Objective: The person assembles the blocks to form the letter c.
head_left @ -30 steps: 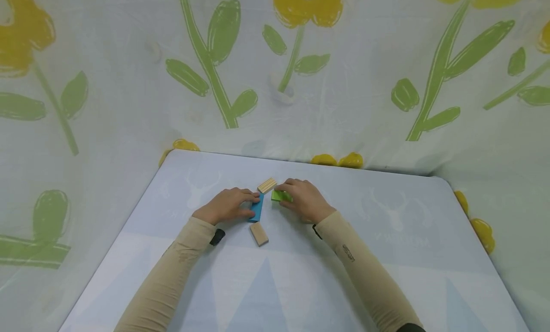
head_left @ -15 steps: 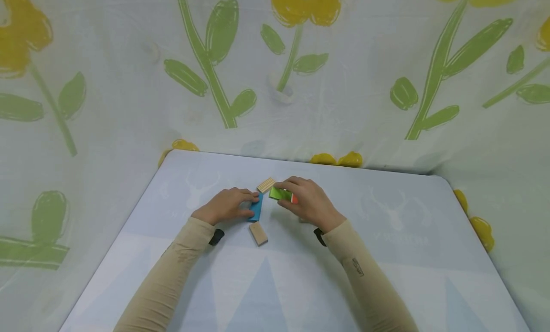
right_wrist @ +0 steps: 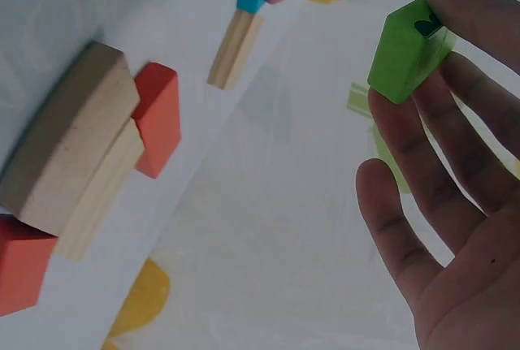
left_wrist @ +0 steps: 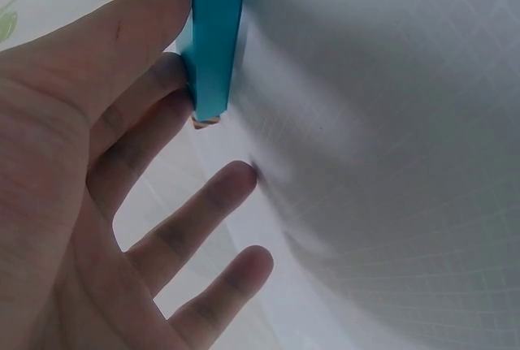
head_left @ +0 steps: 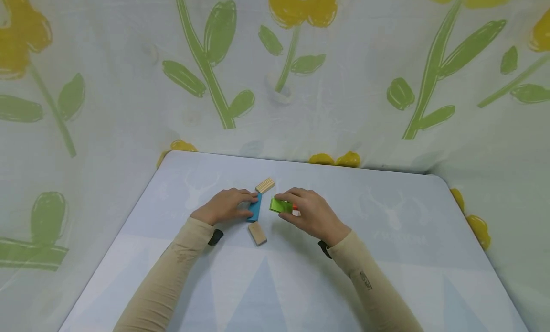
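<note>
My left hand holds the long blue block on the table. In the left wrist view, the thumb and two fingertips touch the blue block, while the other two fingers are spread apart from it. To the right, my right hand pinches a green block. The right wrist view shows this green block between thumb and fingertips, with a dark mark on one face. It is held above the table, and the little finger is free of it.
A striped wooden block lies by the blue block's far end, and a plain wooden block by its near end. The right wrist view shows wooden blocks beside red blocks, largely hidden behind my right hand in the head view.
My right hand has raised the green block and drawn it slightly nearer, away from the striped wooden block. Red has come into sight behind it. The left hand stays at the blue block.
</note>
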{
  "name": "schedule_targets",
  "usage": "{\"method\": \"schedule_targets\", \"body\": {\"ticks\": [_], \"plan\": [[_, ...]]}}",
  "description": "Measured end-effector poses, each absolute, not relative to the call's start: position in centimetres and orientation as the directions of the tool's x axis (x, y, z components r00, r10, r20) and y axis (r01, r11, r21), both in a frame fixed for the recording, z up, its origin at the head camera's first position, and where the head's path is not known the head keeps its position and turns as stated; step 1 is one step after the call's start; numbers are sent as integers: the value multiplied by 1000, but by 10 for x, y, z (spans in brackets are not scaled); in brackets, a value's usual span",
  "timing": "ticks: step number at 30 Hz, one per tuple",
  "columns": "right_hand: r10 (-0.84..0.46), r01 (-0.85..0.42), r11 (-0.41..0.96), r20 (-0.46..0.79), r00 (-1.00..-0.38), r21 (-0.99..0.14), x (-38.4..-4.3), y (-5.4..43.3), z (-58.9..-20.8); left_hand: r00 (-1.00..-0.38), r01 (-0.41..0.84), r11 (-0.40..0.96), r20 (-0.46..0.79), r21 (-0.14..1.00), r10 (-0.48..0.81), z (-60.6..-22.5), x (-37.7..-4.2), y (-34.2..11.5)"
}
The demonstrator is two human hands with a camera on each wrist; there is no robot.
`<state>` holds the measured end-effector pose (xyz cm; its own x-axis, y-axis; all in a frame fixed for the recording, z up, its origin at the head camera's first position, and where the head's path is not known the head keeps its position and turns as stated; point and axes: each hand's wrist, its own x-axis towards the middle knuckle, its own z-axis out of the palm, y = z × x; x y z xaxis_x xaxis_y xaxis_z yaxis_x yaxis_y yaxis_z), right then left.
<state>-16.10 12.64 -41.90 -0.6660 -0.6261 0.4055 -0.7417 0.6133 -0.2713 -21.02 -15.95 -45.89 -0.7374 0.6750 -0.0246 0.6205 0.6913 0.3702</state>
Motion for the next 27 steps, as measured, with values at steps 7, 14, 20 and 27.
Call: {"method": "schedule_targets", "body": {"ticks": [7,14,20,27], "plan": [[-648,-754,607,393,-653,-252,-150,129,-434,-736,622,691,-28,369,677,-459,-211,-160],[-667,-752,608,350,-658,-255,-141,132,-446,-734,624,688,-24,370,679,-460,-212,-161],[-669,-722,642,271,-692,-259,-137,134,-454,-730,629,681,-16,375,683,-461,-212,-161],[-668,-688,674,176,-723,-269,-132,131,-461,-732,627,684,-18,374,681,-460,-212,-161]]}}
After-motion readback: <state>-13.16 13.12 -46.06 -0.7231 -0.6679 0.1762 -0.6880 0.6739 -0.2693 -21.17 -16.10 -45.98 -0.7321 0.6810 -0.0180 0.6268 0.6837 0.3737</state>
